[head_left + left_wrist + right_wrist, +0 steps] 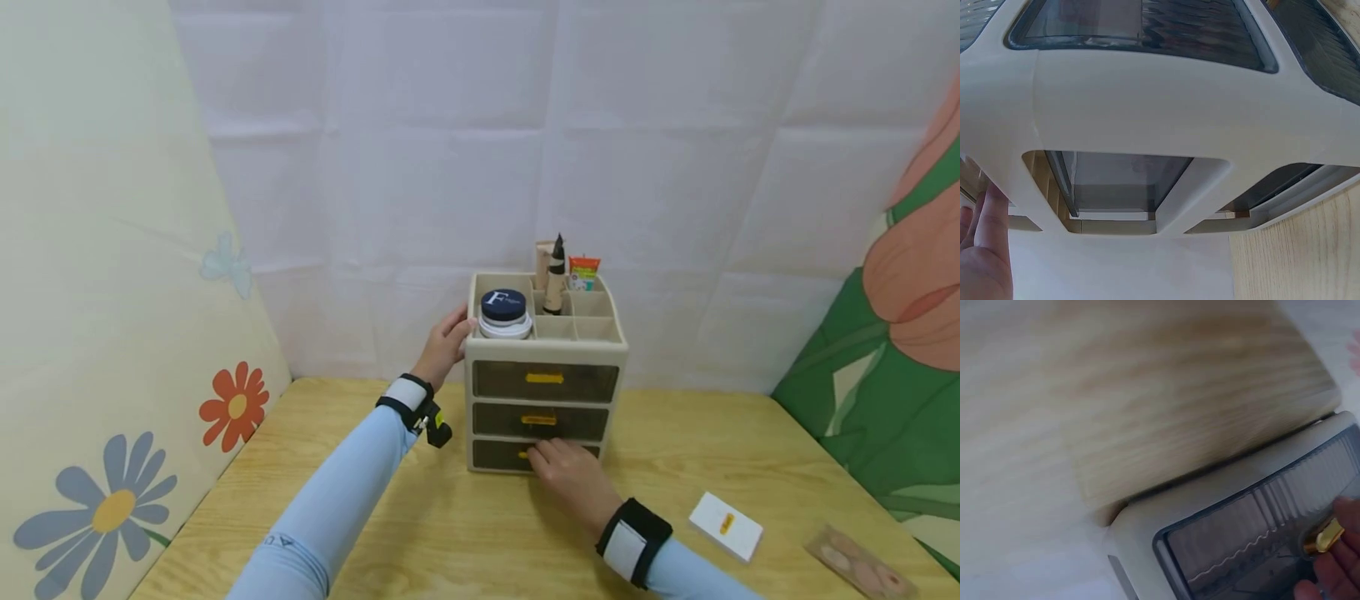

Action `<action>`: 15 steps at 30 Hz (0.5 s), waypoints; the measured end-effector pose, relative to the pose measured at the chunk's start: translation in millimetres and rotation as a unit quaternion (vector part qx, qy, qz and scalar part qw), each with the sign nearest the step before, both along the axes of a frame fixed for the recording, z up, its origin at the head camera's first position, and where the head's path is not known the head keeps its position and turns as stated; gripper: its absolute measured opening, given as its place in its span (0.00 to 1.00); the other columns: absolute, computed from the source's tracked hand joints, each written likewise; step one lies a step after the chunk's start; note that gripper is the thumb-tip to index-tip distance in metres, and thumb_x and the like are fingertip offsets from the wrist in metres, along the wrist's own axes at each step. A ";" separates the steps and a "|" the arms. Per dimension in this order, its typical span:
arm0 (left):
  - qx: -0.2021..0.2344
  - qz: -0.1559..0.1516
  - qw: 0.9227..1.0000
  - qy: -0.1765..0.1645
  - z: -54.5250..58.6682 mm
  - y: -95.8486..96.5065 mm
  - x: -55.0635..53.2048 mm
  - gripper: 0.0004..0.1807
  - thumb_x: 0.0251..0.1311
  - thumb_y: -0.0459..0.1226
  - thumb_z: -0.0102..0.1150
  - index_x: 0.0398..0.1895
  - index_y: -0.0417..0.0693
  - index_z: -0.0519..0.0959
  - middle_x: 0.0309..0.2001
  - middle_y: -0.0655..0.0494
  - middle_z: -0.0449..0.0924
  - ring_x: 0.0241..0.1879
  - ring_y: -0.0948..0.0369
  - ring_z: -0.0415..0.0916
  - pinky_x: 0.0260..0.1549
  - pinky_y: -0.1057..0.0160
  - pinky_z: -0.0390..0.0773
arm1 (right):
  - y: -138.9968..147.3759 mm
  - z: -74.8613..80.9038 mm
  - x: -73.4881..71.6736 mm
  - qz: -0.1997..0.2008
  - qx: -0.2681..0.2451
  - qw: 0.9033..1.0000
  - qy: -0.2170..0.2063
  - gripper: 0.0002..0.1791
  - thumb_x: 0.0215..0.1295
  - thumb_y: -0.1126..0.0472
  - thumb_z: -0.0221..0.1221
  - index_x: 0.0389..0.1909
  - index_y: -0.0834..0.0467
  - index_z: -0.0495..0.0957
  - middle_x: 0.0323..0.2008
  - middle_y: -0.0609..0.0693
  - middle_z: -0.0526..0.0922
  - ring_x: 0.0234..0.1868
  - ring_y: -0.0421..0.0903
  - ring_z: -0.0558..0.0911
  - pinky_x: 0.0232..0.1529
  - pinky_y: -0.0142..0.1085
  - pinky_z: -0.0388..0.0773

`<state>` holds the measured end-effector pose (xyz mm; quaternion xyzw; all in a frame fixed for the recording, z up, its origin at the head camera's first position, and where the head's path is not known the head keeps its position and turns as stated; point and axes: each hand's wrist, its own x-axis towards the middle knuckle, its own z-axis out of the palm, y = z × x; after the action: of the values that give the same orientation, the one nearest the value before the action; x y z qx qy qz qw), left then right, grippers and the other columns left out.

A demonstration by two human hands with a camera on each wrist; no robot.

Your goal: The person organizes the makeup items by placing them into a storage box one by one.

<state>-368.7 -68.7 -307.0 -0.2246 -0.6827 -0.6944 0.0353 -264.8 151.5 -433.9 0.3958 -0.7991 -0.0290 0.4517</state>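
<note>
A cream desktop organizer (547,348) with three dark see-through drawers stands on the table, its drawers closed in the head view. My left hand (444,343) rests against its upper left side; in the left wrist view that hand (988,250) has its fingers extended along the casing. Down at the bottom drawer (498,455), my right hand (576,482) has its fingers at the handle. The right wrist view shows the thumb and fingers of this hand (1341,562) pinching the gold handle (1327,537).
On top of the organizer sit a dark-lidded round jar (503,305), a pointed-cap bottle (555,279) and a small orange-green tube (583,272). A white box (726,527) and a brownish flat pack (859,562) lie at the right. White cloth (420,167) hangs behind.
</note>
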 end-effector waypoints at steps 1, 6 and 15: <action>-0.001 0.001 1.000 -0.001 -0.2 -0.1 -0.3 0.32 0.69 0.45 0.46 0.75 0.48 0.59 0.71 0.49 0.61 0.66 0.51 0.63 0.59 0.48 0.69 | 0.2 -1.3 -1.4 -0.002 0.002 1.000 0.004 0.06 0.54 0.72 0.55 0.28 0.64 0.80 0.26 0.54 0.79 0.23 0.49 0.77 0.20 0.39 0.77; -0.002 -0.001 1.000 -0.003 -0.5 0.0 -0.4 0.31 0.70 0.45 0.46 0.75 0.48 0.59 0.71 0.49 0.61 0.66 0.51 0.63 0.59 0.48 0.70 | -0.9 -3.8 -4.1 -0.007 0.005 1.000 0.029 0.18 0.64 0.71 0.41 0.26 0.64 0.79 0.25 0.54 0.78 0.21 0.48 0.76 0.17 0.39 0.75; 0.007 -0.006 1.000 -0.003 -0.5 -0.4 -0.8 0.31 0.70 0.44 0.47 0.74 0.46 0.59 0.71 0.47 0.60 0.66 0.49 0.62 0.60 0.48 0.69 | -4.7 -3.2 -4.8 -0.025 0.028 0.998 0.058 0.24 0.70 0.70 0.33 0.26 0.64 0.80 0.26 0.55 0.78 0.21 0.48 0.77 0.16 0.38 0.76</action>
<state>-369.5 -69.0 -307.5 -0.2260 -0.6765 -0.7002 0.0310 -269.6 146.8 -437.1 0.3854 -0.7800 -0.0860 0.4855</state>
